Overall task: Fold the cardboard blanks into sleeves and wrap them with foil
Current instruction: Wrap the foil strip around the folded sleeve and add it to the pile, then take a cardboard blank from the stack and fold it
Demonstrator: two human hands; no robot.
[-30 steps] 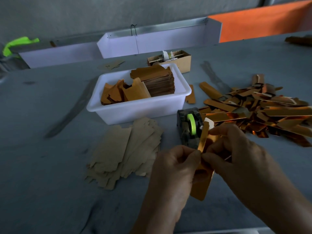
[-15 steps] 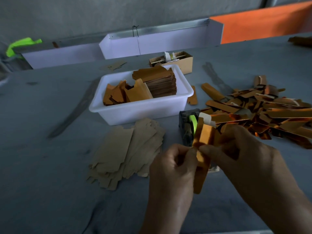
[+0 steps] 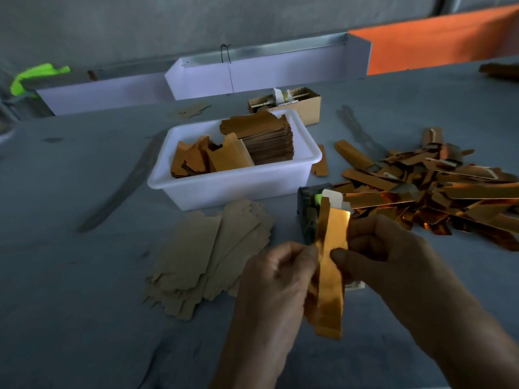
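A person's two hands hold a copper-foil sleeve (image 3: pixel 330 265) upright above the near edge of a grey table (image 3: pixel 70 276), its long axis running near to far and its open, pale-lined top end tipped away from the camera. The left hand (image 3: pixel 276 279) is curled closed, thumb and bent fingers pinching the sleeve's left edge about halfway along, the back of the hand turned toward the camera and the forearm entering from the bottom of the frame. The right hand (image 3: pixel 384 259) closes on the sleeve from the other side, its thumb pressed flat across the shiny front face and its fingers wrapped behind, the forearm running off to the lower right. Just behind the sleeve stands a dark tape dispenser (image 3: pixel 309 211) with a green roll. To the left lies a fanned stack of plain cardboard blanks (image 3: pixel 213 254) flat on the table. Farther off sits a white plastic tub (image 3: pixel 233 186) holding foil-faced blanks, and to the right a loose heap of finished foil sleeves (image 3: pixel 438 189) spreads across the table. A small cardboard box (image 3: pixel 303 108) rests beyond the tub.
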